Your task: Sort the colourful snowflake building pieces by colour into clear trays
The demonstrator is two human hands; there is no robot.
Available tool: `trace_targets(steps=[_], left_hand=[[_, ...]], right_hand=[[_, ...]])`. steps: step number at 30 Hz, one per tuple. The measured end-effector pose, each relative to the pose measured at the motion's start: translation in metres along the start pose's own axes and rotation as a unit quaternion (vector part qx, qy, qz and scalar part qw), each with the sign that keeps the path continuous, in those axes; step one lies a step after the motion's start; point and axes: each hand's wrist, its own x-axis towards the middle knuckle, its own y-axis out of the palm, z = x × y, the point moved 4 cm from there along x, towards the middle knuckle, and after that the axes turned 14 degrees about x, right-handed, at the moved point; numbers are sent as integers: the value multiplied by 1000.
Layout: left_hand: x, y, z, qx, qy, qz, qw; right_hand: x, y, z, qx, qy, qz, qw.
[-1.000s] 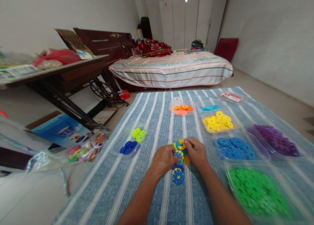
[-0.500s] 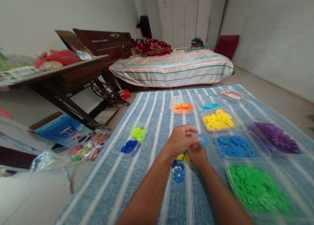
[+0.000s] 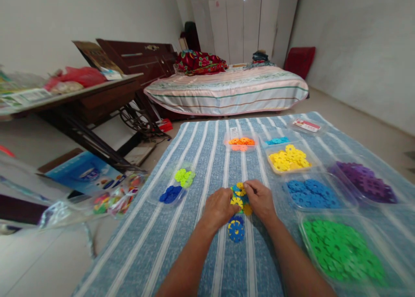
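While left grip (image 3: 221,206) and right grip (image 3: 260,202) pinch joined discs (image 3: 237,202), clear tubs (image 3: 293,171) hold green, blue, yellow and purple pieces (image 3: 366,182).

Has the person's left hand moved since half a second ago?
Yes: the left hand has shifted leftward and nearer the person, away from the yellow pieces, which have stayed put.

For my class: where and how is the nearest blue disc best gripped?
Probably the near rim of the blue disc, pinched from the wearer's side: that curved rim looks exposed, while dark-blue pieces sit at its far edge and, beyond, the left hand and right hand hold joined discs.
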Motion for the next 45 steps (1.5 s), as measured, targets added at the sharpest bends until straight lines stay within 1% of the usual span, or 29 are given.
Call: trace_targets(steps=[4,8,10,13,15,17,19,21,23,25,26,27,28,30,32,34,36,38,41,45], left_hand=[[0,5,-1,-18,-1,10,1000],[3,7,5,-98,-24,23,995],[3,9,9,-162,-26,38,986],[3,6,15,-260,-15,57,964],[5,0,18,-308,-13,66,949],[10,-10,17,-342,-14,64,937],[19,-26,8,-374,-12,45,926],[33,-45,-9,-423,-6,17,906],[47,-62,-30,-496,5,1,868],[58,-75,-49,-558,28,2,829],[61,-79,-55,-569,38,-7,822],[63,-81,-57,-563,46,-17,825],[62,-80,-57,-540,53,-28,839],[53,-72,-48,-451,69,-36,889],[36,-57,-34,-337,88,-15,937],[16,-42,-19,-237,95,17,967],[-6,-28,-8,-160,89,54,982],[-25,-19,-2,-101,84,73,989],[-46,-13,-3,-43,86,65,993],[-59,-4,-8,-7,89,58,994]], right_hand=[[-1,0,1,-4,-4,2,1000],[-1,0,1,-5,-6,2,1000],[-1,0,1,-4,-6,1,1000],[0,0,1,-1,-5,1,1000],[0,0,2,2,-4,1,1000],[0,0,2,3,-3,0,1000],[1,0,1,4,-2,-2,1000],[1,0,1,4,-1,-4,1000],[1,0,1,5,0,-5,1000],[1,0,0,7,1,-4,1000],[1,0,0,7,2,-3,1000],[1,0,0,8,4,-3,1000],[1,0,0,8,5,-3,1000],[1,-1,-1,7,7,-4,1000],[1,-1,-1,6,8,-5,1000],[1,-1,0,4,7,-6,1000],[0,-2,1,2,5,-5,1000],[0,-2,2,-1,3,-2,1000],[0,-2,3,-7,0,1,1000],[-1,-3,4,-13,-3,1,1000]])
